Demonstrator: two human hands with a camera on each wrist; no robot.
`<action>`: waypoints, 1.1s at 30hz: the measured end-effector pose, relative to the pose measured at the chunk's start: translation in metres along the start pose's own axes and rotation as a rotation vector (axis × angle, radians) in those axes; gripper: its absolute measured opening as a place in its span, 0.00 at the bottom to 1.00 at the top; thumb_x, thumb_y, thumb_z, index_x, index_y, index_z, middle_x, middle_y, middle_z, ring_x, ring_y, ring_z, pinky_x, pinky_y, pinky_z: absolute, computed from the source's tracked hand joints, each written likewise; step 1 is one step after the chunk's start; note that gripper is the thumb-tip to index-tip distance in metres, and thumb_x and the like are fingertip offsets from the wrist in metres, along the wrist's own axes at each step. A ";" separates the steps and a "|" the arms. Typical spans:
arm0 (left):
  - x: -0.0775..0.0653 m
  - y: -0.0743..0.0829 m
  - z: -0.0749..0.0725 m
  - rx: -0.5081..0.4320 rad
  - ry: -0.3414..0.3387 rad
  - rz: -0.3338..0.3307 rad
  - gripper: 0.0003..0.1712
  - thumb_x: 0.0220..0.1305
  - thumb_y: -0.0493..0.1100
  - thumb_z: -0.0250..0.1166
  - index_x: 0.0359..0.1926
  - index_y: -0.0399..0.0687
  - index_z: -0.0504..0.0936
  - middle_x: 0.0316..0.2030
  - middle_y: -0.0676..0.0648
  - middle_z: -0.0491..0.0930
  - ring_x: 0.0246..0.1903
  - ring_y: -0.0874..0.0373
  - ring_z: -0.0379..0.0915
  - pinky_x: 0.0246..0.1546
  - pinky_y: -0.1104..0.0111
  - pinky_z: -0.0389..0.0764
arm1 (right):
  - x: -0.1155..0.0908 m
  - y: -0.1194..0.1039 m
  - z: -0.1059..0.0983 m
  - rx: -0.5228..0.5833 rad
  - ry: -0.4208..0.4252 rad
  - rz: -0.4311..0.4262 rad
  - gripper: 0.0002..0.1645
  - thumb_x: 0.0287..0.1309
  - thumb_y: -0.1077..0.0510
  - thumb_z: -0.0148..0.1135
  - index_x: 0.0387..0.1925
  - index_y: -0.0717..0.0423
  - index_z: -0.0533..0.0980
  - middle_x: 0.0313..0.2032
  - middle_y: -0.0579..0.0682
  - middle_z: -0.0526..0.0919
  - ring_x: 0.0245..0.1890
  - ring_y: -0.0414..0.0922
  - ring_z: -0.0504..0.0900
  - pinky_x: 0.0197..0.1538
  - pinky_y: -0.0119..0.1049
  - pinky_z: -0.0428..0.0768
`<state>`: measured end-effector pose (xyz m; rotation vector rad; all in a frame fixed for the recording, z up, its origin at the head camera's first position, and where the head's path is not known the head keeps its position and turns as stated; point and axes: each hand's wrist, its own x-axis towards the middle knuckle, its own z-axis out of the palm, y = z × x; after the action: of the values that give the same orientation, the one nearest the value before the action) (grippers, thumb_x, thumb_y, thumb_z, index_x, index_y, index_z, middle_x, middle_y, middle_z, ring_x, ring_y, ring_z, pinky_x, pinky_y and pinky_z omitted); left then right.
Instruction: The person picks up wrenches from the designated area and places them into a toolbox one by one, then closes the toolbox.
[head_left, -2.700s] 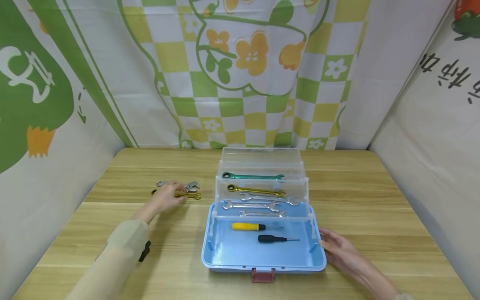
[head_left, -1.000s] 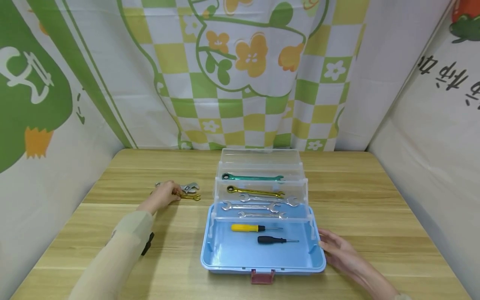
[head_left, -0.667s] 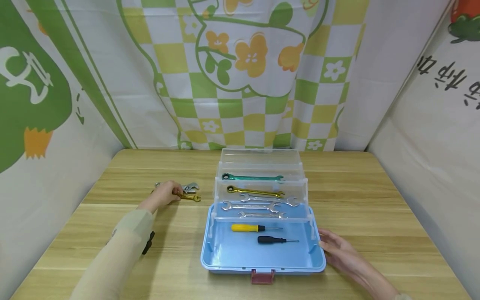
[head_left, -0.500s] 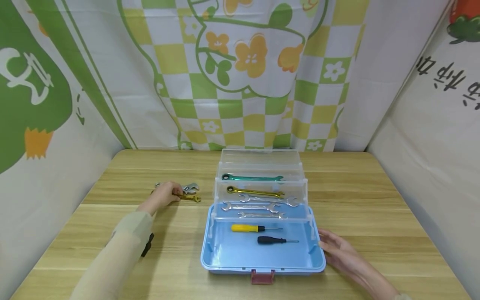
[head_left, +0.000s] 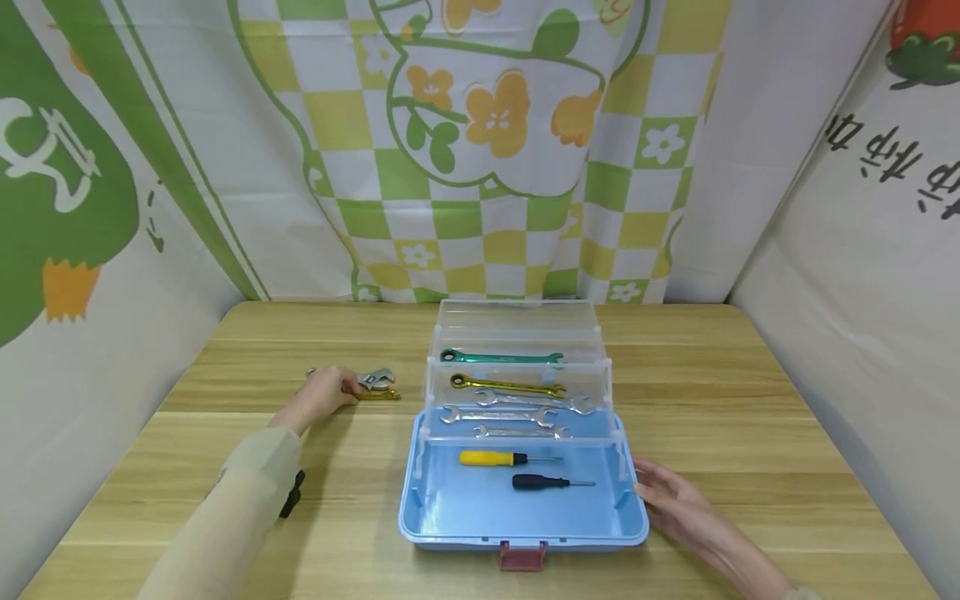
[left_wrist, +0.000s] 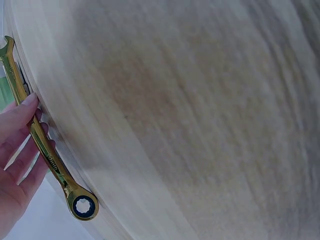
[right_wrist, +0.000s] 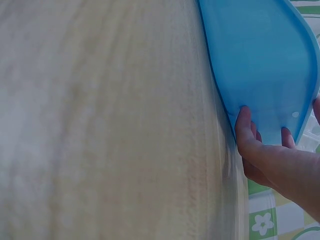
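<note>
My left hand [head_left: 324, 397] pinches a gold ratcheting combination wrench [left_wrist: 49, 152] at the left of the table. In the left wrist view, thumb and fingers hold its shank, with the ring end pointing down. Just behind it lies a silver adjustable wrench [head_left: 378, 379], partly covered by the hand. My right hand [head_left: 681, 510] rests against the right side of an open blue toolbox [head_left: 517, 518]. Its fingers touch the outer wall [right_wrist: 262, 75], with the thumb by the rim.
The toolbox's raised clear trays hold a green wrench [head_left: 498, 358], another gold wrench [head_left: 510, 386] and several silver wrenches [head_left: 498, 416]. A yellow screwdriver [head_left: 487, 458] and a black screwdriver [head_left: 542, 482] lie in its base. A maroon latch [head_left: 522, 557] hangs in front.
My left fingers have closed on the gold wrench and turned it slightly beside the adjustable wrench. The right hand stays at the toolbox. The head view has shifted a little.
</note>
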<state>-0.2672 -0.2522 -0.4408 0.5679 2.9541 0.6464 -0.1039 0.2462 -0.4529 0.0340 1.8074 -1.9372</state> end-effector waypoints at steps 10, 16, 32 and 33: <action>-0.005 0.000 -0.002 -0.022 0.016 0.046 0.06 0.42 0.29 0.67 0.21 0.38 0.78 0.22 0.46 0.78 0.24 0.56 0.72 0.28 0.63 0.74 | 0.000 -0.001 0.000 0.008 0.012 0.012 0.40 0.62 0.55 0.48 0.64 0.69 0.40 0.63 0.69 0.48 0.55 0.43 0.65 0.57 0.42 0.66; -0.007 0.003 -0.005 -0.028 0.012 0.032 0.04 0.44 0.29 0.67 0.21 0.37 0.78 0.21 0.47 0.77 0.23 0.58 0.70 0.26 0.65 0.72 | 0.001 -0.001 0.000 0.010 0.019 0.020 0.40 0.62 0.55 0.48 0.64 0.69 0.40 0.63 0.70 0.47 0.57 0.45 0.64 0.58 0.43 0.65; -0.014 0.015 -0.015 -0.078 0.047 0.015 0.04 0.47 0.28 0.64 0.28 0.35 0.80 0.24 0.44 0.78 0.23 0.58 0.69 0.21 0.71 0.72 | 0.001 0.000 0.000 0.005 0.012 0.018 0.41 0.62 0.55 0.49 0.64 0.69 0.40 0.63 0.70 0.47 0.56 0.44 0.64 0.58 0.43 0.65; -0.015 0.016 -0.015 -0.081 0.048 0.016 0.04 0.48 0.28 0.63 0.28 0.35 0.80 0.24 0.44 0.78 0.23 0.59 0.70 0.21 0.71 0.72 | 0.001 0.000 0.000 0.005 0.011 0.018 0.41 0.62 0.55 0.48 0.64 0.69 0.40 0.63 0.70 0.47 0.57 0.45 0.64 0.58 0.43 0.65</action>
<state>-0.2503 -0.2500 -0.4213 0.5768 2.9537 0.7882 -0.1052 0.2463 -0.4529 0.0622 1.8033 -1.9320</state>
